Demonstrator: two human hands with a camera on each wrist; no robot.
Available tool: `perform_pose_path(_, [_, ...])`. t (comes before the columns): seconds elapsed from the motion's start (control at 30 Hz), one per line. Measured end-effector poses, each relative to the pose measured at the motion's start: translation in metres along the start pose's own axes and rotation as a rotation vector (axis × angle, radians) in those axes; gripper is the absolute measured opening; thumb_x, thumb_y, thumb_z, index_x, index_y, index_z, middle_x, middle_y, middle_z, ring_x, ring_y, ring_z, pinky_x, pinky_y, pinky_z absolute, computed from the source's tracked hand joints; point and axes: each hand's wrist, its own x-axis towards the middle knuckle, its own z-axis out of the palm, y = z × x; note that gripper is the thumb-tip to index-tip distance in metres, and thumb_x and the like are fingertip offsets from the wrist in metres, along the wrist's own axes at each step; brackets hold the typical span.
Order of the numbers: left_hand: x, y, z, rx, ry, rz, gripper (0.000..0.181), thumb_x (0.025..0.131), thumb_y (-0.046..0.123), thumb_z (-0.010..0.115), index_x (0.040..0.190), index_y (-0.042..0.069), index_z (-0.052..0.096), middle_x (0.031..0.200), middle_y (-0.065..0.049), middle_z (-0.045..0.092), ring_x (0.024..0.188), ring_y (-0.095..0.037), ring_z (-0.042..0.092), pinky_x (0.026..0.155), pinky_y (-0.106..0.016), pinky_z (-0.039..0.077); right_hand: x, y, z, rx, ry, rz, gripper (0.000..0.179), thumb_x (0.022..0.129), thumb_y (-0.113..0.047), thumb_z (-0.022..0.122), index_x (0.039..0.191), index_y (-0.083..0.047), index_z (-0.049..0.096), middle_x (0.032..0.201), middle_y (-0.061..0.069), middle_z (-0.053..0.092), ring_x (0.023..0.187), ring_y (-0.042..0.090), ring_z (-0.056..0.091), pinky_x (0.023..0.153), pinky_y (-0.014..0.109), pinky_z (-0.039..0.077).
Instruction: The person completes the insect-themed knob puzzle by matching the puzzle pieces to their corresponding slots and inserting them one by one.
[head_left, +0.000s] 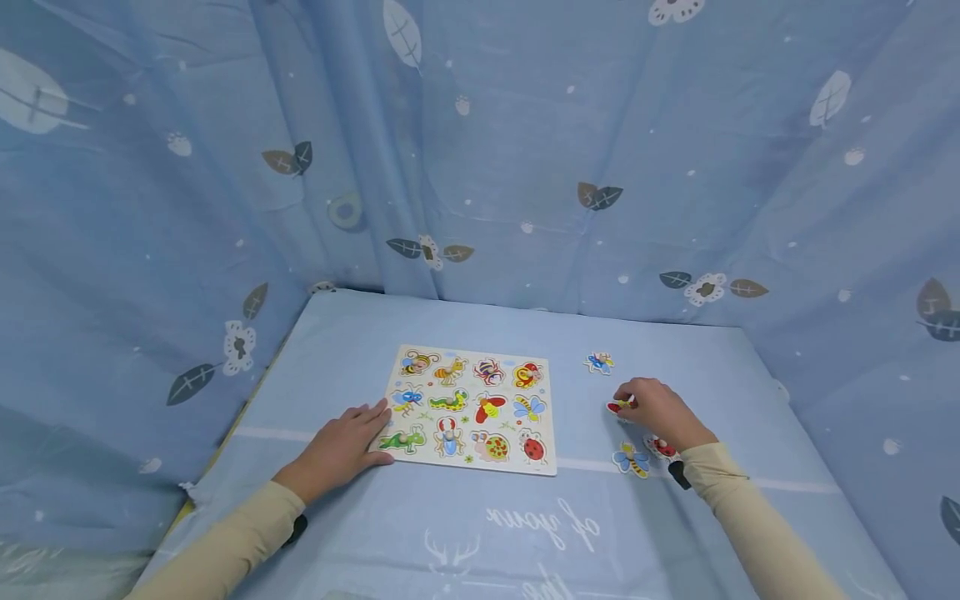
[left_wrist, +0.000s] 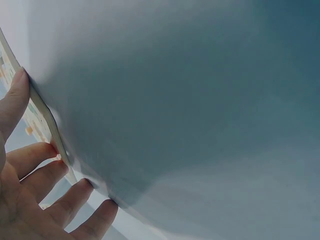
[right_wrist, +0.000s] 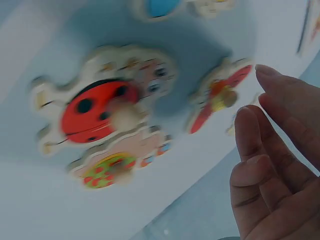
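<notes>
A wooden peg puzzle board (head_left: 551,433) with several bright insect pictures lies flat on the table. My left hand (head_left: 348,442) rests at its left edge, fingers spread, with the thumb on the near corner. To the right of the board, my right hand (head_left: 660,412) is over a loose red-winged insect piece (head_left: 618,407). In the right wrist view, the fingertips (right_wrist: 247,112) are beside the round knob of that red-winged piece (right_wrist: 205,112), with a gap between thumb and fingers. A ladybird piece (right_wrist: 95,112) lies nearby, blurred, its knob upward.
A blue insect piece (head_left: 599,362) lies beyond my right hand, and a blue-winged striped piece (head_left: 631,459) nearer me. The ladybird (head_left: 660,447) is partly under the right wrist. Blue patterned curtains (head_left: 510,150) hang behind the table and at both sides.
</notes>
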Motion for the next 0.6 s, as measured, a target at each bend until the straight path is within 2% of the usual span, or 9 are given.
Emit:
perform_pose_path(0.23, [-0.001, 0.001, -0.002, -0.013, -0.009, -0.006, 0.077, 0.093, 0.049, 0.071, 0.151, 0.002, 0.052, 0.160, -0.016, 0.048, 0.141, -0.044, 0.050, 0.102, -0.061, 0.051, -0.005, 0.016, 0.006, -0.018, 0.000, 0.009, 0.017, 0.089, -0.008, 0.081, 0.105, -0.007, 0.079, 0.103, 0.008, 0.075, 0.090, 0.023, 0.066, 0.086, 0.047, 0.060])
perform_pose_path(0.6, [0.000, 0.001, 0.002, -0.012, -0.010, -0.004, 0.077, 0.093, 0.049, 0.072, 0.151, 0.003, 0.052, 0.160, -0.015, 0.047, 0.141, -0.043, 0.050, 0.101, -0.060, 0.052, 0.000, 0.023, 0.011, 0.003, -0.009, -0.002, 0.022, 0.089, 0.000, 0.077, 0.111, -0.003, 0.079, 0.107, 0.011, 0.076, 0.096, 0.023, 0.069, 0.092, 0.049, 0.061])
